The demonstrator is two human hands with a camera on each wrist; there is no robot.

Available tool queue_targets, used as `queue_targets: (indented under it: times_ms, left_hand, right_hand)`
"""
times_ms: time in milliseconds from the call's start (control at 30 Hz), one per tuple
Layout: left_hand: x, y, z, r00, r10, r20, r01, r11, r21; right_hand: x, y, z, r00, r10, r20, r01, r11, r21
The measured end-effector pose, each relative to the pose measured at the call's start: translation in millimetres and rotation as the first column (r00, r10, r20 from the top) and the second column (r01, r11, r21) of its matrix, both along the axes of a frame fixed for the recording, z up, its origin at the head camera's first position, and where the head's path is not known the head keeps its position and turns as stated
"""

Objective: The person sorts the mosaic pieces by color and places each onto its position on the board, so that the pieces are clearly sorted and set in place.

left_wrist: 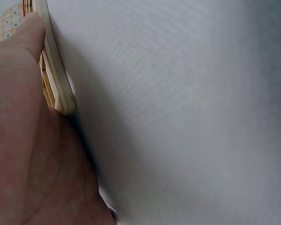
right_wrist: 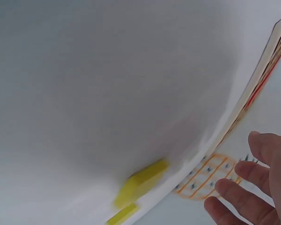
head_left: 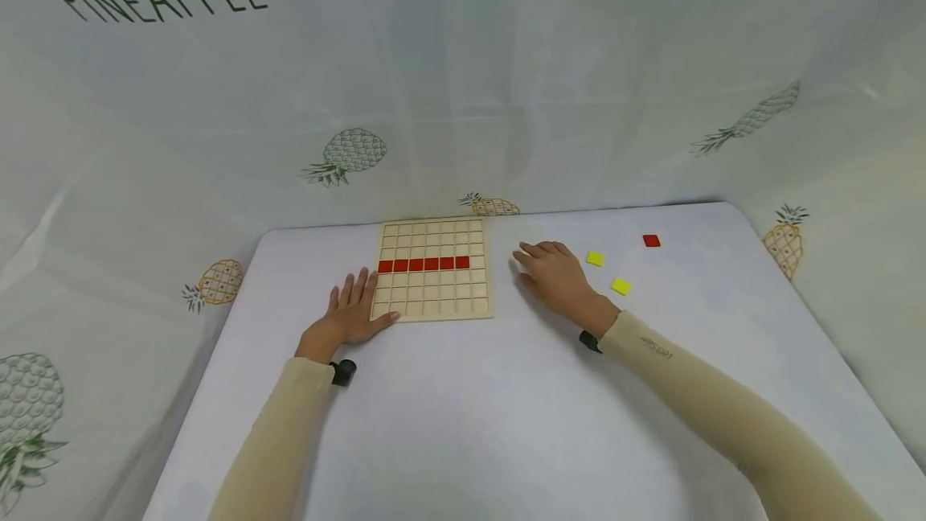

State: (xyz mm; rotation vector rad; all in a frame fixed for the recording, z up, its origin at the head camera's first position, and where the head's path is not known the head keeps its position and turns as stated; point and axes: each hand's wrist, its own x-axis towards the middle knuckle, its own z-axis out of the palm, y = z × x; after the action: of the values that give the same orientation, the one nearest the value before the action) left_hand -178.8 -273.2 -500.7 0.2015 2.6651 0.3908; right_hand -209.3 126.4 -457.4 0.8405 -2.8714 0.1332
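Note:
A wooden grid board lies toward the far edge of the white table, with several red square tiles in one row from its left side. My left hand rests at the board's lower left corner, fingers spread along the left edge and thumb on the near edge; the left wrist view shows the thumb against the board's wooden edge. To the right of the board, my right hand is over the table with fingers relaxed and nothing in them. Two yellow tiles lie just beyond it.
One loose red tile lies farther right, near the table's back edge. Behind the table hangs a pale cloth printed with pineapples. Sleeved forearms cross the near side of the table.

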Motion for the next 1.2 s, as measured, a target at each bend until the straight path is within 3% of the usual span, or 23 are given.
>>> queue_targets:
  times_ms: [267, 667, 1200]
  left_hand:
    - [0.0, -0.7, 0.1, 1.0, -0.002, 0.001, 0.002, 1.0, 0.009]
    - [0.2, -0.5, 2.1, 1.0, -0.011, -0.002, 0.011, 1.0, 0.011]
    - [2.0, 0.7, 3.6, 1.0, -0.004, -0.013, 0.004, 1.0, 0.022]
  right_hand:
    - [3.6, 41, -3.8, 0.997, -0.035, -0.062, 0.033, 0.999, -0.033]
    - [10.7, 92, -1.1, 0.99, -0.13, -0.049, 0.126, 0.989, -0.079]
    - [13.5, 153, 5.1, 0.961, -0.275, -0.016, 0.272, 0.958, -0.095]
